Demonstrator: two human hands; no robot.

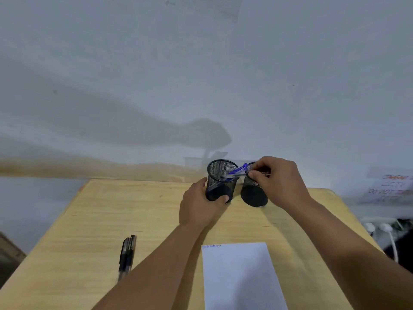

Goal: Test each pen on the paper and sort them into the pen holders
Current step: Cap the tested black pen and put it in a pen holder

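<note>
Nearest me, at the worktop's (93,220) near edge, the paper (239,276) lies flat with a short line of scribbles along its far edge. To its left, toward the near-left corner, two dark pens (127,253) lie side by side, touching; I judge them not yet sorted.

Farther back, near the far edge, the two black mesh pen holders stand just beside each other. My left hand (199,209) wraps the base of the left holder (220,180), fingers curled round its far side and thumb across the front, so that grip is closed on the holder and steadies it. My right hand (279,182) reaches over the right holder (253,193) and pinches the back end of the blue pen (237,172) between thumb and fingertips, the fingers drawn tightly together. The pen slants across the left holder's rim, tip down inside the mesh.

To do this step well, I should keep the left holder pinned so it cannot tip or slide, lower the pen until its tip rests on the bottom, and only then ease the pinch apart. Letting go too high could make the pen rattle out or knock the neighbouring holder.
</note>
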